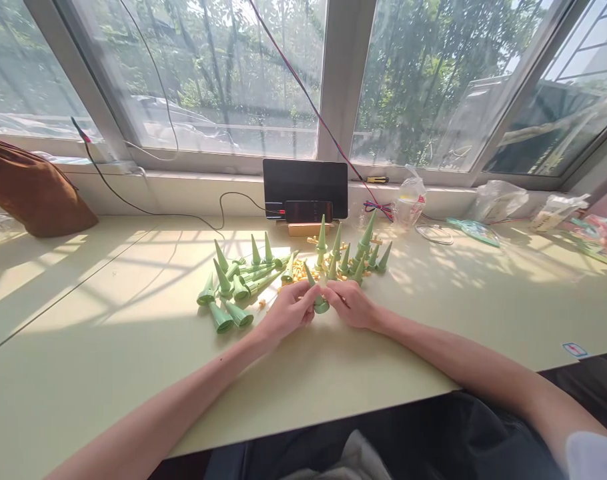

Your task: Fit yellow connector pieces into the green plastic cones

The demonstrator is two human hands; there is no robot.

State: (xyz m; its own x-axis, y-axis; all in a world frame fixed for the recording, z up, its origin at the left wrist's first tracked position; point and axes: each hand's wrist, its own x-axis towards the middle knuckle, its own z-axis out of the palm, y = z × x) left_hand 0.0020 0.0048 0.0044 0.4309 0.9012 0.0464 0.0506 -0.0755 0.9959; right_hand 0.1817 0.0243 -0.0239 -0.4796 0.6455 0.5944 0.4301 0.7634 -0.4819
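Observation:
My left hand (pixel 294 308) is closed around a green plastic watering spike (pixel 321 307), its tip pointing up and its wide collar down, just above the table. Beside it, my right hand (pixel 352 304) is closed in a pinch against the upper part of this spike; whatever its fingertips hold is hidden. Left of my hands, several green spikes (pixel 220 319) lie or stand in a loose group. Behind my fingers is a pile of small orange-yellow plastic pieces (pixel 299 270). More green spikes (pixel 366 233) stand upright behind my right hand, some with orange pieces fitted across them.
A dark tablet (pixel 305 180) leans at the window sill, with a phone (pixel 308 212) on a small stand before it. A brown bag (pixel 33 190) is at far left. Plastic bags (pixel 498 200) and a clear cup (pixel 409 203) stand at the back right. Cables (pixel 153 212) cross the back.

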